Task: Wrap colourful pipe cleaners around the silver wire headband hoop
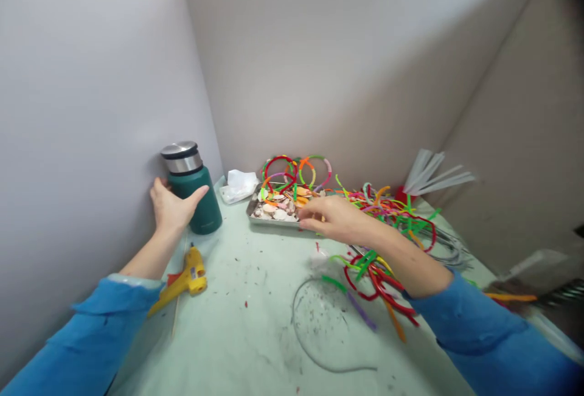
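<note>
My left hand [171, 207] is wrapped around a dark green insulated bottle [205, 204] with a steel lid, standing upright by the left partition. Its thumb lies across the front of the bottle; the other fingers reach behind. My right hand [331, 215] is at the near right side of a shallow metal tray [274, 222], fingers bent over its rim. The tray holds several seashells [274, 208]. Colourful ring-shaped pieces [314, 171] rest on the shells at the back. My right hand hides the tray's right corner.
A yellow glue gun [194, 271] lies below the bottle. Right of the tray are tangled colourful fuzzy stems [401, 213] and translucent sticks [433, 174]. A bent grey wire [296, 323] lies in front. White packaging [241, 184] stands behind. Grey partitions [342, 79] enclose the table.
</note>
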A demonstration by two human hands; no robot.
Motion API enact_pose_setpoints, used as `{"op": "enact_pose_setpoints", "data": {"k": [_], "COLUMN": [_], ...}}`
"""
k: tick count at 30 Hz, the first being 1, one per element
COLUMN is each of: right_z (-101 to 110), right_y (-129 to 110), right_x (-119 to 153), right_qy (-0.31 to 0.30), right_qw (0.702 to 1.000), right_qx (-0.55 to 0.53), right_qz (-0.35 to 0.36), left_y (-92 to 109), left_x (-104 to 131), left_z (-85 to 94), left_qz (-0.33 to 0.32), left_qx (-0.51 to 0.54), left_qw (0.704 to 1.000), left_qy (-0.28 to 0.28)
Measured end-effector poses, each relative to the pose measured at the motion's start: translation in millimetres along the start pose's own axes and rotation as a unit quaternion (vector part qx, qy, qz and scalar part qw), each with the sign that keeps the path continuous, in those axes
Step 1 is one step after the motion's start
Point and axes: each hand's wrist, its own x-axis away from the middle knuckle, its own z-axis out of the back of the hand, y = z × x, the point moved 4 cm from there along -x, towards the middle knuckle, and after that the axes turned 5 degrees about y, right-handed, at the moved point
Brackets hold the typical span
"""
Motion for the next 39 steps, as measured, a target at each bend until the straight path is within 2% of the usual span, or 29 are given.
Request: {"op": "enact_pose_setpoints", "data": {"k": [1,3,5,6,8,9,10,12,15,19,23,26,28,30,32,35,39], "right_z": [-3.9,-13.2,-25.0,-30.3,-40.7,-45.6,-50.3,-58.1,-70.3,-79.9,-83.9,-83.4,-82.9,-82.2,-80.3,-76.8,-74.6], "right_y": [3.6,8.0,8.5,8.0,6.3,4.7,2.7,0.6,-0.1,0.0,8.0,16.4,18.4,16.9,13.7,9.4,6.6], "right_x": [12.2,35.8,56.6,65.5,80.5,86.5,91.8,101.3,114.6,127.6,132.5,134.4,135.9,137.0,137.5,138.0,139.4], "right_qy": [-0.011,-0.028,-0.052,-0.055,-0.061,-0.060,-0.057,-0.036,-0.018,0.032,0.072,0.111,0.122,0.126,0.141,0.181,0.215], "right_qw": [1.000,0.997,0.994,0.992,0.982,0.977,0.974,0.966,0.963,0.965,0.970,0.973,0.976,0.978,0.978,0.974,0.970], "right_qx": [-0.005,-0.003,0.017,0.042,0.105,0.132,0.152,0.184,0.190,0.190,0.158,0.114,0.087,0.074,0.067,0.051,0.036], "right_qz": [-0.026,-0.067,-0.092,-0.107,-0.143,-0.154,-0.158,-0.176,-0.189,-0.178,-0.171,-0.166,-0.157,-0.147,-0.140,-0.130,-0.108], "left_y": [10.6,41.4,75.6,91.2,117.8,128.1,136.3,147.5,154.6,157.6,156.8,150.5,147.6,144.9,143.0,143.6,146.4], "left_x": [3.9,15.4,32.9,44.2,76.4,97.6,119.3,158.8,203.4,229.0,239.0,243.0,243.4,242.9,243.4,245.4,249.5], "left_z": [8.1,19.7,18.7,10.7,-14.2,-28.8,-41.4,-61.0,-77.7,-77.2,-73.0,-74.1,-73.1,-71.0,-68.7,-64.0,-59.7], "left_qz": [-0.019,-0.106,-0.183,-0.203,-0.219,-0.220,-0.219,-0.218,-0.198,-0.166,-0.178,-0.155,-0.126,-0.062,0.031,0.149,0.223], "left_qx": [-0.011,-0.022,-0.011,0.000,0.022,0.030,0.035,0.023,-0.008,-0.044,-0.034,-0.018,0.013,0.056,0.114,0.205,0.265], "left_qw": [0.999,0.989,0.980,0.979,0.959,0.931,0.903,0.865,0.832,0.835,0.844,0.860,0.875,0.882,0.870,0.829,0.774], "left_qy": [0.045,0.104,0.082,0.011,-0.180,-0.290,-0.369,-0.451,-0.518,-0.523,-0.504,-0.486,-0.467,-0.463,-0.478,-0.499,-0.530]}}
